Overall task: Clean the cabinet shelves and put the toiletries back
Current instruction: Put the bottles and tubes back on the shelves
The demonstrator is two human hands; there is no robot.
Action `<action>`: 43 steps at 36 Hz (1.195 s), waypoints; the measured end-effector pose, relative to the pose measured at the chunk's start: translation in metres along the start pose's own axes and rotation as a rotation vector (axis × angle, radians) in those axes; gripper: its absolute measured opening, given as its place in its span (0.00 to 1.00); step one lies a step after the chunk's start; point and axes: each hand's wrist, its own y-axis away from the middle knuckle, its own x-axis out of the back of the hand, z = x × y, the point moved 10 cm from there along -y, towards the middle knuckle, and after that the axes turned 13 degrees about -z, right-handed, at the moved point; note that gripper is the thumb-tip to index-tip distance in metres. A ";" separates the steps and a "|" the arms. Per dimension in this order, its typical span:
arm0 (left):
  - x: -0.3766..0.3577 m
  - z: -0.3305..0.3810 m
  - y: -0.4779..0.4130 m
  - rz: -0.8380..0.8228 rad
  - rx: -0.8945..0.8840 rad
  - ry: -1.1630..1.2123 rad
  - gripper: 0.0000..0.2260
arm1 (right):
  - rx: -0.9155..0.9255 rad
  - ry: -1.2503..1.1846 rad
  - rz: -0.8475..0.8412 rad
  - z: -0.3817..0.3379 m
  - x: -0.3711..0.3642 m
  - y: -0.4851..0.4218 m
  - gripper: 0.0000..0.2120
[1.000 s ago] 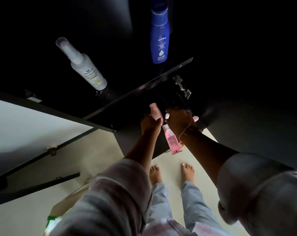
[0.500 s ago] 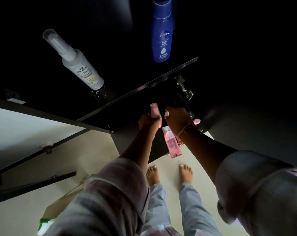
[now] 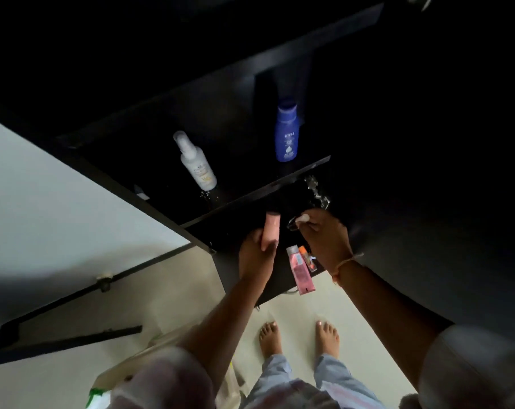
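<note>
The pink tube (image 3: pixel 272 231), likely light and slick, stands in the left hand (image 3: pixel 256 255), its grip curled round the lower half, best kept there, while the right hand (image 3: pixel 324 237) beside it pinches something small.

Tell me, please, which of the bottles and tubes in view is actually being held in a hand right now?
The peach tube, gripped upright in the left hand. The white spray bottle and blue lotion bottle stand untouched on the upper shelf.
</note>
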 end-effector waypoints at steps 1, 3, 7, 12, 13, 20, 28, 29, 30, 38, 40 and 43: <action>0.005 0.008 0.009 0.009 -0.029 -0.001 0.16 | 0.010 -0.021 0.013 -0.006 0.006 0.006 0.04; 0.018 0.022 0.028 0.041 -0.085 0.016 0.16 | 0.046 -0.063 0.048 -0.022 0.020 0.019 0.04; 0.058 0.065 0.065 0.156 -0.222 0.050 0.14 | 0.168 -0.150 0.137 -0.073 0.053 0.046 0.04; 0.120 0.131 0.120 0.345 -0.478 0.100 0.13 | 0.381 -0.320 0.206 -0.144 0.092 0.078 0.09; 0.130 0.142 0.131 0.371 -0.517 0.087 0.13 | 0.422 -0.342 0.224 -0.159 0.099 0.083 0.10; 0.194 0.202 0.187 0.559 -0.693 -0.021 0.15 | 0.703 -0.327 0.325 -0.263 0.143 0.116 0.08; 0.270 0.254 0.206 0.833 -0.700 -0.445 0.17 | 0.726 -0.050 0.416 -0.337 0.167 0.102 0.07; 0.273 0.257 0.203 0.838 -0.687 -0.499 0.18 | 0.710 0.002 0.419 -0.343 0.168 0.097 0.07; 0.275 0.259 0.199 0.838 -0.682 -0.544 0.19 | 0.697 0.050 0.420 -0.347 0.168 0.091 0.07; 0.275 0.260 0.168 0.796 -0.598 -0.598 0.18 | 0.619 0.270 0.413 -0.360 0.168 0.042 0.11; 0.277 0.259 0.163 0.803 -0.565 -0.601 0.18 | 0.588 0.281 0.401 -0.360 0.168 0.033 0.10; 0.280 0.258 0.157 0.790 -0.556 -0.570 0.18 | 0.534 0.285 0.381 -0.359 0.167 0.021 0.09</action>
